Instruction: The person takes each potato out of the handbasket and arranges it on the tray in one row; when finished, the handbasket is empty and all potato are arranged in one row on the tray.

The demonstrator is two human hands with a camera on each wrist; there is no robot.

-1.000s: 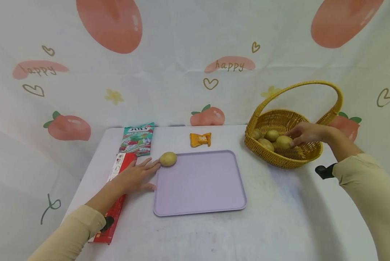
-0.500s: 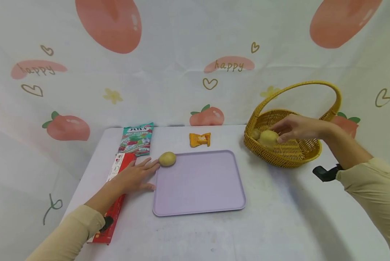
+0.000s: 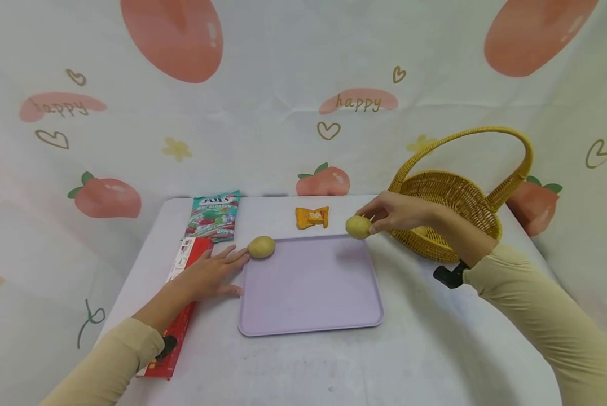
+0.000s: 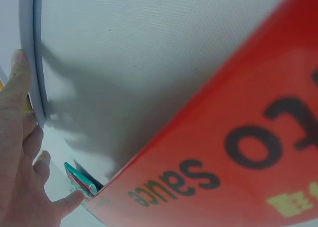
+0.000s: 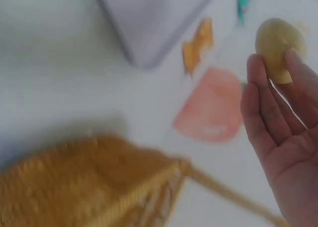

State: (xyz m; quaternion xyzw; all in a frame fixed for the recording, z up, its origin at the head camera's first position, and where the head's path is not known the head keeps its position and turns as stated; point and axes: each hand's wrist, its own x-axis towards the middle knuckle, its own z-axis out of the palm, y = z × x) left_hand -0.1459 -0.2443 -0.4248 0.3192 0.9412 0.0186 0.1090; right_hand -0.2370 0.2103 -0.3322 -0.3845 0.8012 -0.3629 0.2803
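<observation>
Right hand (image 3: 397, 211) pinches a potato (image 3: 357, 227), long axis roughly sideways

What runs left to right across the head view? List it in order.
Mint Blossom bag, potato at the corner of the purple tray, orange packet, second potato in the right hand, wicker basket.

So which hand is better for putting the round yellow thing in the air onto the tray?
Probably the right hand: it already pinches the round yellow thing near the far right corner of the tray. The left hand lies with fingers spread at the tray's left edge.
</observation>
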